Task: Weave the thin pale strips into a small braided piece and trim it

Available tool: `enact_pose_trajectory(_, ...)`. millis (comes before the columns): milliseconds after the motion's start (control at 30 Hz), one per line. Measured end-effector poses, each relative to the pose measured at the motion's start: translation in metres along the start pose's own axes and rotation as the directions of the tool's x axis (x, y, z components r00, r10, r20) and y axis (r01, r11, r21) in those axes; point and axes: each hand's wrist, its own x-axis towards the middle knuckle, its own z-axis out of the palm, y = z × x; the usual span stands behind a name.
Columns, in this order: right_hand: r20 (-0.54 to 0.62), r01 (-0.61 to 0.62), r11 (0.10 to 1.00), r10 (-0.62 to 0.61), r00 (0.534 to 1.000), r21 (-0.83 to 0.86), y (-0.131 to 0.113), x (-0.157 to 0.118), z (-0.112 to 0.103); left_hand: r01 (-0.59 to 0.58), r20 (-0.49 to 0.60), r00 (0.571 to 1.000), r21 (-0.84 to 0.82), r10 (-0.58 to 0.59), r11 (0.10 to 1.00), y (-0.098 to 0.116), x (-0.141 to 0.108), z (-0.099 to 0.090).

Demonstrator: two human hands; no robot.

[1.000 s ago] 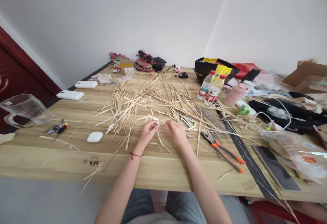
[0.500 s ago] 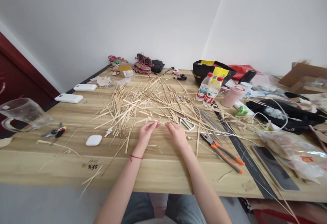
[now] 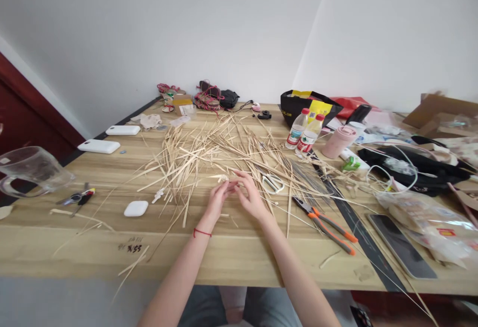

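Observation:
My left hand [image 3: 215, 198] and my right hand [image 3: 249, 196] meet fingertip to fingertip over the wooden table [image 3: 231, 252], at the near edge of a spread pile of pale straw strips [image 3: 209, 153]. Both pinch a small pale woven straw piece [image 3: 223, 178] with a thin strand trailing to the right. A red string circles my left wrist. White-handled scissors [image 3: 274, 183] lie just right of my right hand.
Orange-handled pliers [image 3: 328, 224], a black ruler [image 3: 358, 227] and a phone [image 3: 401, 245] lie to the right. Two water bottles [image 3: 304, 130], a pink cup [image 3: 338, 141] and bags stand behind. A white earbud case [image 3: 136, 208], small clippers [image 3: 76, 197] and a glass jug [image 3: 30, 170] are left.
My hands have come together: the right hand moved left to meet the left one at the straw piece. The view shifted slightly downward.

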Motion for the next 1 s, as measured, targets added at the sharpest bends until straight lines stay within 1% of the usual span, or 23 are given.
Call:
enact_pose_trajectory(67, 0.019, 0.006, 0.998, -0.007, 1.0, 0.056, -0.004, 0.002, 0.004, 0.002, 0.014, 1.0, -0.024, -0.002, 1.0, -0.004, 0.0, 0.0)
enact_pose_trajectory(133, -0.007, -0.012, 0.994, 0.013, 1.0, 0.106, -0.006, 0.003, 0.006, 0.022, 0.032, 0.999, -0.049, -0.021, 0.999, -0.006, 0.0, 0.0)
enact_pose_trajectory(267, -0.096, -0.11, 0.973, 0.132, 0.987, 0.202, 0.0, 0.0, 0.006, 0.1, 0.045, 0.994, -0.036, -0.098, 0.994, -0.005, 0.0, 0.001)
enact_pose_trajectory(400, -0.12, -0.21, 0.923, 0.26, 0.958, 0.323, 0.01, -0.004, 0.003, 0.094, 0.01, 0.996, 0.006, -0.094, 0.996, -0.003, 0.0, 0.002)
enact_pose_trajectory(467, -0.095, -0.251, 0.871, 0.318, 0.943, 0.422, 0.011, -0.004, 0.001, 0.078, -0.013, 0.997, 0.019, -0.078, 0.997, -0.002, 0.0, 0.001)
enact_pose_trajectory(567, -0.006, -0.308, 0.787, 0.368, 0.93, 0.535, 0.009, -0.002, -0.002, 0.062, -0.027, 0.998, 0.037, -0.061, 0.997, -0.001, 0.001, -0.001)
enact_pose_trajectory(633, 0.032, -0.335, 0.767, 0.381, 0.924, 0.547, 0.007, -0.001, -0.004, 0.057, -0.028, 0.998, 0.056, -0.055, 0.997, 0.0, 0.002, -0.002)
enact_pose_trajectory(733, 0.049, -0.376, 0.765, 0.413, 0.909, 0.524, 0.008, 0.001, -0.008, 0.048, -0.046, 0.998, 0.089, -0.044, 0.995, 0.001, 0.003, -0.004)
enact_pose_trajectory(800, 0.022, -0.384, 0.766, 0.436, 0.9, 0.516, 0.011, 0.002, -0.011, 0.034, -0.069, 0.997, 0.097, -0.027, 0.995, 0.001, 0.005, -0.005)
enact_pose_trajectory(933, -0.1, -0.334, 0.771, 0.453, 0.886, 0.542, 0.019, 0.002, -0.017, 0.013, -0.104, 0.995, 0.084, -0.004, 0.996, 0.0, 0.007, -0.007)
enact_pose_trajectory(1000, -0.108, -0.323, 0.762, 0.454, 0.884, 0.561, 0.021, 0.002, -0.018, 0.01, -0.112, 0.994, 0.073, -0.002, 0.997, -0.001, 0.008, -0.009)
